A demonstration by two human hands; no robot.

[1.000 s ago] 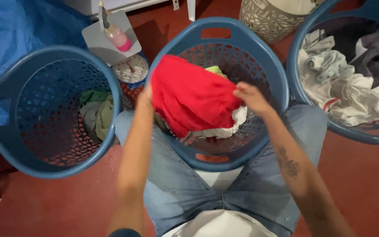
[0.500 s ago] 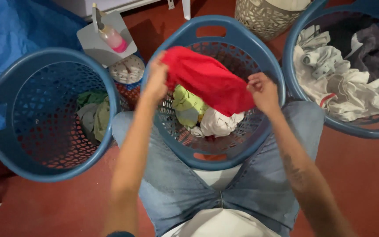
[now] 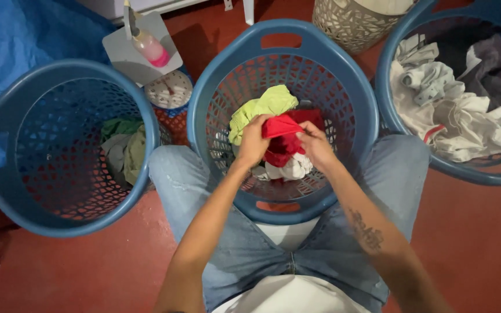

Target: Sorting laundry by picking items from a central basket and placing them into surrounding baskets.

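Both hands hold a red garment (image 3: pixel 285 136) bunched up inside the middle blue laundry basket (image 3: pixel 343 87), which stands between my knees. My left hand (image 3: pixel 254 141) grips its left side and my right hand (image 3: pixel 315 145) grips its right side. Behind the red garment lies a yellow-green cloth (image 3: pixel 260 107). A white cloth (image 3: pixel 288 170) lies under my hands at the basket's bottom.
A blue basket (image 3: pixel 1 191) on the left holds a few green and grey clothes (image 3: pixel 124 145). Another blue basket (image 3: pixel 389 93) on the right is full of white and dark laundry (image 3: pixel 453 110). A spray bottle (image 3: pixel 146 43), a small round scale (image 3: pixel 169 90) and a beige woven basket (image 3: pixel 349 20) stand behind.
The red garment was held spread wide above the basket; now my hands have come together and lowered it, bunched, into the middle basket.
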